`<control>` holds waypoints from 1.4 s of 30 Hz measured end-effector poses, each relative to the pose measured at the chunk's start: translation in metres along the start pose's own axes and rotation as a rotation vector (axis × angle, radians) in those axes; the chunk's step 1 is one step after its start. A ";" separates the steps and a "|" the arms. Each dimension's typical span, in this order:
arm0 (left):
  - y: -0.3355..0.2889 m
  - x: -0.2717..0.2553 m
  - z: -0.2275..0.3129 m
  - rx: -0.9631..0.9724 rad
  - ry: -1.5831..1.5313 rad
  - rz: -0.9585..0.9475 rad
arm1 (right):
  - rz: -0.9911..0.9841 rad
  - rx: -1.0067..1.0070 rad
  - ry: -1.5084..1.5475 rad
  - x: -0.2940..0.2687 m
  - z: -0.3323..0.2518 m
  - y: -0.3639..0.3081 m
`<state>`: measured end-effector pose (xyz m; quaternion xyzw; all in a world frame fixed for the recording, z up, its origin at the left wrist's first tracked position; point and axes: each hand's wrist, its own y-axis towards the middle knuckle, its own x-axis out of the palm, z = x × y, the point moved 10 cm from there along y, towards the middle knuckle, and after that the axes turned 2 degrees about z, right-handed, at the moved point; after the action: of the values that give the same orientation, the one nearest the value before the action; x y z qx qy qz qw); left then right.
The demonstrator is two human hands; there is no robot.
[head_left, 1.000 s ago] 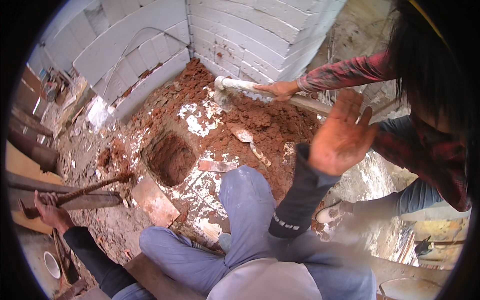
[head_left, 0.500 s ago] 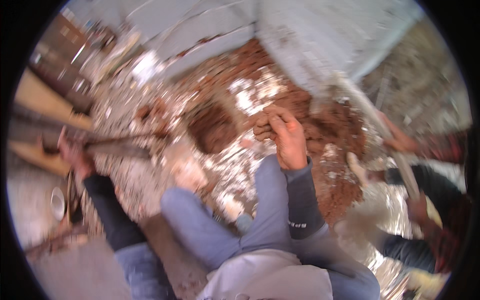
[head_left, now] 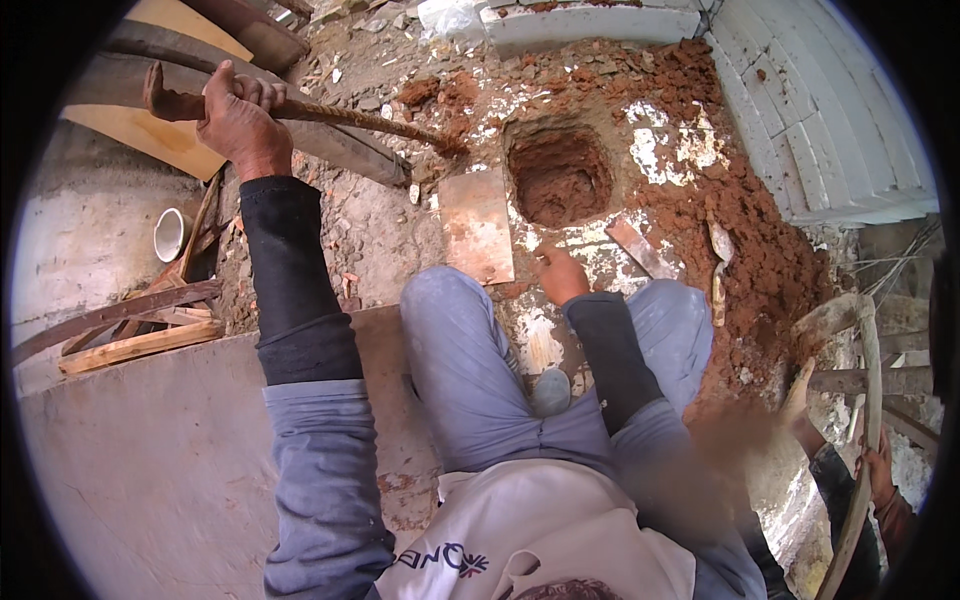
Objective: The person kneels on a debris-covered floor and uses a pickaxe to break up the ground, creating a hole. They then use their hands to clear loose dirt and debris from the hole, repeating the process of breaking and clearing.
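Note:
My left hand [head_left: 238, 122] grips a rusty iron bar [head_left: 340, 115] near its bent end, up at the far left. The bar's tip rests in the dirt beside a round hole [head_left: 560, 175] dug into red soil. My right hand [head_left: 560, 275] is down on the broken white floor just below the hole, fingers pressed to the ground, holding nothing I can see. A flat reddish tile [head_left: 478, 225] lies between my hands, left of the hole. I am squatting, with my knees in blue trousers under both arms.
Loose red earth [head_left: 760, 250] is heaped right of the hole against a white brick wall [head_left: 830, 110]. A trowel [head_left: 718, 255] lies on the heap. Another person's hand [head_left: 880, 475] holds a long pole at the right edge. Planks and a white cup [head_left: 170, 235] lie at left.
My view has swung left and steadied. My right hand dropped from in front of the hole to the floor. My left hand, still on the bar, now appears raised at upper left.

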<state>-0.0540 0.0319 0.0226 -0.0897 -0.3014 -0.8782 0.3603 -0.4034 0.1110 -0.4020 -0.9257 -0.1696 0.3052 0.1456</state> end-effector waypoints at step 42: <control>-0.008 0.019 -0.003 -0.076 0.037 -0.040 | 0.877 0.167 1.413 -0.302 0.167 0.019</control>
<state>-0.0731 0.0232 0.0241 -0.0812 -0.2627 -0.8977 0.3444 -0.7299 -0.0006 -0.3822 -0.8674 0.3606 -0.3065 0.1537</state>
